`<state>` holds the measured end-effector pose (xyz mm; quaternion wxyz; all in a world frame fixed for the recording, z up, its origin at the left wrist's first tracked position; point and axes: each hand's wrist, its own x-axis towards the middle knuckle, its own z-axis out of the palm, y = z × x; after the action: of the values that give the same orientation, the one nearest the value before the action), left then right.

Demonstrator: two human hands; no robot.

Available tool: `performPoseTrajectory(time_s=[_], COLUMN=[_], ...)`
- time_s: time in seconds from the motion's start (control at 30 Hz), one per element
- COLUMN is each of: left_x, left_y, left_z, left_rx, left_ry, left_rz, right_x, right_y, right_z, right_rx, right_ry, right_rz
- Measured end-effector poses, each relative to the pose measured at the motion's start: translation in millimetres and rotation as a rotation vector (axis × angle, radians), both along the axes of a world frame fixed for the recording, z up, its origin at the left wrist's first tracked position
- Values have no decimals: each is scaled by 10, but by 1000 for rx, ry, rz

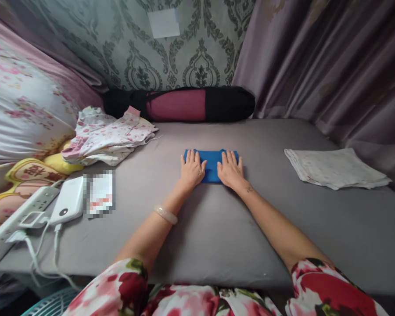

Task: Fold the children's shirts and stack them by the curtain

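A flat blue folded cloth (212, 169) lies on the grey bed surface (210, 228) in the middle of the head view. My left hand (192, 168) rests flat over its left end, palm down, fingers stretched forward. Over the right end lies my right hand (229, 169), also palm down with its fingers extended. Both thumbs point inward across the cloth, and the blue shows between them. Small corners of the cloth stick out beyond the fingertips. What lies under the palms is hidden.
To the left are crumpled printed clothes (112, 136), a white power bank (67, 199), a blurred packet (100, 193) and a power strip (23, 219) with cables. A folded pale cloth (337, 168) lies right. Along the wall stretches a black and maroon long bag (177, 104).
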<state>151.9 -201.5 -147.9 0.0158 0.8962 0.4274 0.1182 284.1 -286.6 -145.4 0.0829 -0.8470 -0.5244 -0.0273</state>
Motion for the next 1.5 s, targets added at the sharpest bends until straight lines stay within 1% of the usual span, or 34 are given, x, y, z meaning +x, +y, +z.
performPoseTrajectory(time_s=[0.07,0.13,0.3,0.47,0.57,0.7,0.77,0.87,0.97,1.07,1.2,1.3,1.37,1.5], left_x=[-43,-66,-61,-54,-61,-61,-55,-44,-37,-34,-36,-36,-25,26], left_y=[-115,-200,-258,-251,-212,-79,-7,59,73,63,52,75,117,243], left_z=[-20,-63,-159,-129,-66,-24,-45,-105,-142,-137,-106,-70,-31,57], left_rx=[6,-3,-3,-8,-30,-2,4,-36,-70,-79,-100,-107,-101,-76], left_ry=[22,44,49,59,60,20,19,35,45,56,70,79,77,70], left_rz=[-64,-90,-74,-73,-86,-59,-53,-52,-47,-46,-45,-61,-56,-41], right_x=[-132,-235,-309,-287,-229,-60,25,94,100,94,103,114,129,187], right_y=[-69,-116,-141,-121,-110,-104,-109,-119,-122,-118,-116,-109,-88,-1], right_z=[4,-15,-75,-64,-15,37,27,-22,-60,-72,-63,-20,24,76], right_rx=[-4,-16,-24,-49,-69,-25,-23,-54,-57,-38,-46,-73,-81,-49], right_ry=[-9,-12,-12,14,52,27,10,21,37,53,82,103,105,75], right_rz=[69,108,110,108,110,50,19,-6,-12,-8,-6,-9,-16,-22])
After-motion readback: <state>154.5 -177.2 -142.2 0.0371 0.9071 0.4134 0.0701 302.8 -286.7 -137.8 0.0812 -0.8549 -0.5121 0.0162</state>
